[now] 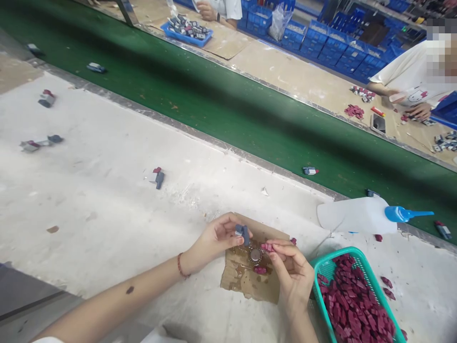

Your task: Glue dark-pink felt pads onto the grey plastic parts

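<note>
Between the fingers of my left hand (221, 236) is a small dark grey-blue plastic part (243, 233) with a pale grey section. My right hand (294, 269) pinches a small dark-red plastic piece (267, 247), a short gap away from the grey-blue part. Below both hands lies a stained cardboard sheet (250, 290). On it rest a bottle cap (255, 256) and another dark-red piece (260, 270). To the right of my right hand stands a green plastic basket (371, 271) heaped with dark-red pieces (353, 305).
A white squeeze bottle (357, 215) with a blue nozzle lies beside the basket. A green conveyor belt (200, 112) carries several small assemblies. More assemblies, such as one grey-and-red one (157, 177), lie on the white table (107, 200). Across the belt, two people work near a blue tray (193, 40).
</note>
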{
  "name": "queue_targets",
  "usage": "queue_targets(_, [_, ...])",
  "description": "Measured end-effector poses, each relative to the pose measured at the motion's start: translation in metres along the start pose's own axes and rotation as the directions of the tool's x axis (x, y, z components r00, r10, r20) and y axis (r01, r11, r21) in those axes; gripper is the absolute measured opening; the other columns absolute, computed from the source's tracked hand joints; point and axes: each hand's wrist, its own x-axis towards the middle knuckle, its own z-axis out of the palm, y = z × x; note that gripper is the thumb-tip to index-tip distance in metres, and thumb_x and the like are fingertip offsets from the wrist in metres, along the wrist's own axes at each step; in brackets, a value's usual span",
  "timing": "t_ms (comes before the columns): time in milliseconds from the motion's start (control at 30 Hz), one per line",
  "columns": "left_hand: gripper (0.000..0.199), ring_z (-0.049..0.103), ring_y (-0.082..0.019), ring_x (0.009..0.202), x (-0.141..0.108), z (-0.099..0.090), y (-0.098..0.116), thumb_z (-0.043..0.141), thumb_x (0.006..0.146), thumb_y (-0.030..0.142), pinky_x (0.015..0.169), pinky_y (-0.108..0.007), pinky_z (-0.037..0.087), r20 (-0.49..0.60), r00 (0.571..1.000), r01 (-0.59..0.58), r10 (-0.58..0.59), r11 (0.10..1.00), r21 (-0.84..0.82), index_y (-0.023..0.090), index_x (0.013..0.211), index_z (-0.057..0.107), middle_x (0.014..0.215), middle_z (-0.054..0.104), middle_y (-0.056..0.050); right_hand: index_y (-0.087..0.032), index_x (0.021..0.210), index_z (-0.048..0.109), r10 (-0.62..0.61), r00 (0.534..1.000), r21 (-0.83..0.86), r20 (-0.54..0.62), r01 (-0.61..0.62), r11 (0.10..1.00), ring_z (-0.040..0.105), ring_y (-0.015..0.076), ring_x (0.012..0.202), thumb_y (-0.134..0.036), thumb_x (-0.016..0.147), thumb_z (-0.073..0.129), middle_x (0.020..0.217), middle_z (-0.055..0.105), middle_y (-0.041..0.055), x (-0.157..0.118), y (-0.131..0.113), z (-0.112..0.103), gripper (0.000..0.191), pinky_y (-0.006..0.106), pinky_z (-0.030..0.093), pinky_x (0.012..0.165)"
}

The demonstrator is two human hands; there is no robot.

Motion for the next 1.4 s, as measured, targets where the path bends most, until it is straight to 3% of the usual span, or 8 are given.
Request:
queue_targets(133, [0.039,0.067,-0.015,0.078,0.002,-0.002,0.002,0.088,0.068,0.035,0.074,-0.024,0.050,-0.061,0.997,0.057,-0.058,0.998,-0.011,0.017,0.094,0.064,0.080,0.074,-0.003,-0.023,0.081,0.076,-0.015,1.000,-0.011,-0.011,0.014,1.000,0.075,0.0196,0.078,-0.020,0.081,0.076,0.085,0.078,0.0063,-0.002,0.003,0.002,0.003,0.028,0.062,0.064])
queue_targets(300, [0.035,0.068,-0.014,0.073,0.002,-0.002,-0.003,0.087,0.069,0.037,0.067,-0.024,0.053,-0.034,0.993,0.110,-0.111,0.993,-0.043,0.016,0.083,0.063,0.087,0.071,-0.003,-0.022,0.081,0.075,-0.069,0.998,-0.065,-0.008,0.068,0.996,0.075,0.0203,0.079,-0.017,0.081,0.074,0.084,0.078,0.0074,-0.003,0.007,0.001,0.005,0.029,0.062,0.066])
queue_targets(400, [0.036,0.071,-0.015,0.071,0.000,0.000,-0.003,0.086,0.070,0.035,0.066,-0.024,0.056,-0.024,0.990,0.138,-0.139,0.989,-0.046,0.018,0.092,0.063,0.084,0.069,0.000,-0.021,0.080,0.074,-0.098,0.995,-0.139,0.009,0.099,0.985,0.075,0.0206,0.080,-0.013,0.080,0.073,0.085,0.078,0.0086,-0.005,0.010,0.000,0.008,0.029,0.062,0.067])
queue_targets(600, [0.043,0.073,-0.016,0.078,-0.001,0.000,-0.010,0.083,0.072,0.044,0.073,-0.024,0.058,-0.002,0.988,0.156,-0.156,0.988,-0.014,0.018,0.102,0.070,0.088,0.072,-0.002,-0.023,0.086,0.074,-0.172,0.984,-0.198,0.048,0.178,0.964,0.075,0.0181,0.081,-0.006,0.081,0.069,0.089,0.078,0.0062,-0.005,0.010,0.004,0.018,0.028,0.062,0.073])
queue_targets(800, [0.046,0.072,-0.013,0.077,-0.002,0.001,-0.011,0.087,0.068,0.039,0.075,-0.020,0.055,0.006,0.984,0.180,-0.180,0.983,-0.026,0.019,0.107,0.071,0.082,0.075,-0.001,-0.022,0.087,0.074,-0.202,0.977,-0.229,0.072,0.213,0.950,0.075,0.0182,0.081,-0.005,0.081,0.069,0.089,0.078,0.0064,-0.004,0.009,0.006,0.019,0.028,0.062,0.073])
queue_targets(1033, [0.048,0.068,-0.015,0.056,-0.003,0.005,-0.003,0.079,0.071,0.058,0.055,-0.023,0.053,0.047,0.978,0.202,-0.205,0.977,0.069,0.014,0.088,0.069,0.065,0.069,-0.001,-0.020,0.084,0.074,-0.187,0.982,-0.203,0.039,0.191,0.960,0.076,0.0213,0.079,-0.007,0.081,0.069,0.088,0.078,0.0093,-0.006,0.006,0.004,0.014,0.033,0.063,0.071])
queue_targets(1200, [0.060,0.041,-0.006,0.028,-0.005,0.004,-0.007,0.062,0.073,0.076,0.031,-0.017,0.032,0.058,0.968,0.230,-0.242,0.959,0.166,0.017,0.067,0.054,0.039,0.050,0.006,-0.022,0.084,0.073,-0.231,0.968,-0.236,0.101,0.249,0.939,0.076,0.0209,0.079,-0.005,0.081,0.068,0.088,0.079,0.0075,-0.007,-0.004,0.008,0.019,0.033,0.064,0.073])
queue_targets(1400, [0.065,0.037,-0.007,0.025,-0.007,0.007,-0.006,0.057,0.070,0.083,0.028,-0.017,0.027,0.021,0.957,0.278,-0.288,0.940,0.198,0.019,0.064,0.048,0.034,0.047,0.005,-0.023,0.088,0.072,-0.287,0.943,-0.258,0.169,0.323,0.911,0.076,0.0201,0.081,-0.004,0.083,0.065,0.091,0.079,0.0073,-0.008,-0.006,0.010,0.021,0.030,0.063,0.071])
